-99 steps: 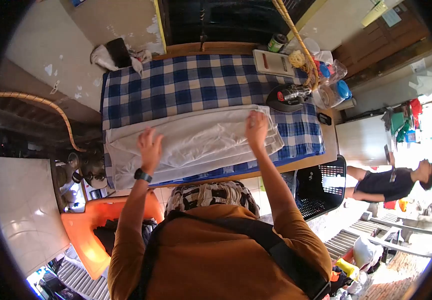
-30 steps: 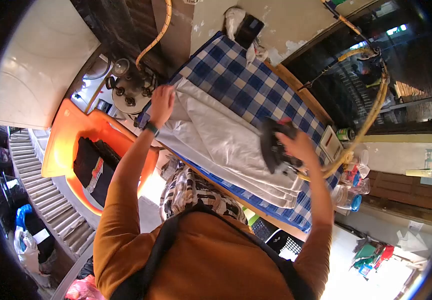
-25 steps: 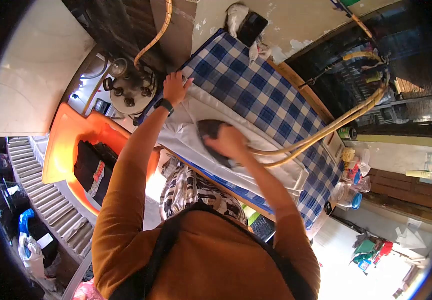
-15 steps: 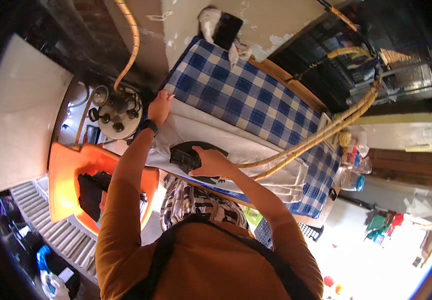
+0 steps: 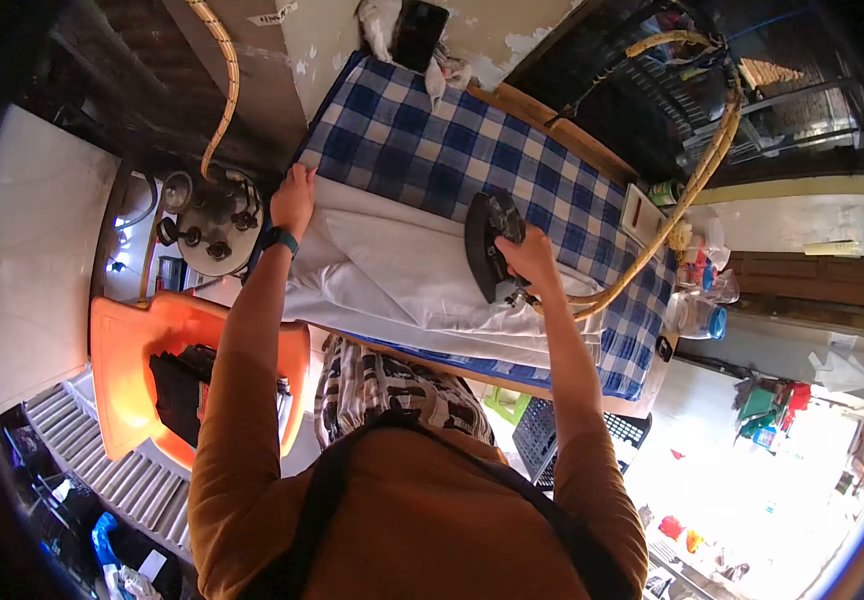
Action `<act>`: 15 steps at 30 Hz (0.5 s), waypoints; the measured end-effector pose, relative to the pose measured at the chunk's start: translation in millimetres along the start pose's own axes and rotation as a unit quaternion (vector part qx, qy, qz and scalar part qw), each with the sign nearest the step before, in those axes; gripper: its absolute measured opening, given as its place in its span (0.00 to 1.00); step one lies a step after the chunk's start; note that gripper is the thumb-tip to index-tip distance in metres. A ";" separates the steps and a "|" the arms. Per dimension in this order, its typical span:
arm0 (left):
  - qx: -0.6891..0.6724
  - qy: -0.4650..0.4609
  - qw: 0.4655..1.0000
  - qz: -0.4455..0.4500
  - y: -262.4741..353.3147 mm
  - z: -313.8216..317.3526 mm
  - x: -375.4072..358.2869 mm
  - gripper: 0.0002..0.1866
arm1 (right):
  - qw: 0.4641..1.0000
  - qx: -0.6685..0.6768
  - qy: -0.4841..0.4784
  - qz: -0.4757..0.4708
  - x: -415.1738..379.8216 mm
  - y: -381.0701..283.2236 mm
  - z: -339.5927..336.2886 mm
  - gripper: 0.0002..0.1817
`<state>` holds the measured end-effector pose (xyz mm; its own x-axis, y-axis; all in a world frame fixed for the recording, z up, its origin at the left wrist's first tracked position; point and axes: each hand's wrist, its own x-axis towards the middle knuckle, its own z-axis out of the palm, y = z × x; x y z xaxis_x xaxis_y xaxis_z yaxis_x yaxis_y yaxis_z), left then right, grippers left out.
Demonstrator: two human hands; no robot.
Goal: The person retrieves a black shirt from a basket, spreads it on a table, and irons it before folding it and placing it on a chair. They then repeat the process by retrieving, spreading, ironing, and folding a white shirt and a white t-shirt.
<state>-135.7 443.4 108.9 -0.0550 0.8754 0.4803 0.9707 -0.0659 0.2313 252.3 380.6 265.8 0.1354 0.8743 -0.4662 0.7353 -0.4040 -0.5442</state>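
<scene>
My right hand [image 5: 532,258] is wrapped round the handle of a black steam iron [image 5: 484,245], which is over the right half of a folded white cloth [image 5: 382,250]. Two yellow-brown hoses run from the iron's rear toward the right. At the cloth's upper left corner, my left hand [image 5: 293,205] has its fingers closed on the edge; a dark watch is on that wrist. Beneath the white cloth lies a blue-and-white checked cover [image 5: 402,130] spread over the ironing table. The iron's soleplate is hidden from view.
A metal boiler tank [image 5: 214,230] with black knobs stands left of the table. An orange chair [image 5: 122,350] holding dark clothes is below it. A black phone [image 5: 420,35] lies at the table's far end. The hose [image 5: 642,265] crosses the right side.
The iron in my right hand has moved from the cloth's near left area to the right and away from my body, and has turned. My left hand stays at the cloth's corner.
</scene>
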 end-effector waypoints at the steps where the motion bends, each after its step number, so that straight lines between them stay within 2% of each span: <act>1: 0.001 0.001 1.000 0.002 -0.6 1.7 2.3 0.12 | 1.000 -0.008 0.010 -0.020 -9.9 1.1 -3.8 0.34; 3: 0.037 -0.024 0.999 -0.012 1.1 2.8 -1.2 0.13 | 0.999 -0.015 0.022 -0.031 -32.2 21.6 1.4 0.35; 5: 0.031 -0.019 0.999 -0.006 2.3 2.0 -1.4 0.14 | 0.981 -0.037 0.013 -0.190 -50.2 45.5 26.3 0.37; 7: 0.023 -0.014 1.000 0.004 6.4 -1.7 0.3 0.15 | 0.980 -0.136 -0.051 -0.137 -75.9 38.4 50.5 0.36; 9: -0.042 -0.038 0.997 -0.047 8.7 -8.2 1.9 0.16 | 0.983 -0.124 -0.049 -0.126 -80.5 42.6 54.1 0.35; 10: -0.044 -0.038 0.998 -0.037 1.5 -5.8 -0.7 0.16 | 0.984 -0.115 -0.058 -0.120 -83.1 47.5 52.7 0.33; 11: -0.096 -0.060 0.991 -0.077 -5.6 -4.0 -1.4 0.17 | 0.986 -0.108 -0.051 -0.117 -83.3 56.3 46.1 0.33; 12: -0.147 -0.079 0.979 -0.117 -7.2 -3.8 1.0 0.18 | 0.989 -0.114 0.001 -0.100 -78.8 67.7 34.0 0.31; 13: -0.147 -0.076 0.980 -0.113 -3.6 -12.1 0.2 0.18 | 0.988 -0.121 0.051 -0.082 -73.9 81.6 20.0 0.29; 15: -0.091 -0.019 0.990 -0.109 4.0 -39.5 -10.9 0.21 | 0.976 -0.185 0.097 -0.062 -58.9 126.7 -22.6 0.26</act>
<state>-140.4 414.8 138.0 -0.2468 0.8951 0.3713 0.8781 0.0444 0.4765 352.6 284.0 240.1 0.1265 0.9594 -0.2521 0.9390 -0.1978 -0.2814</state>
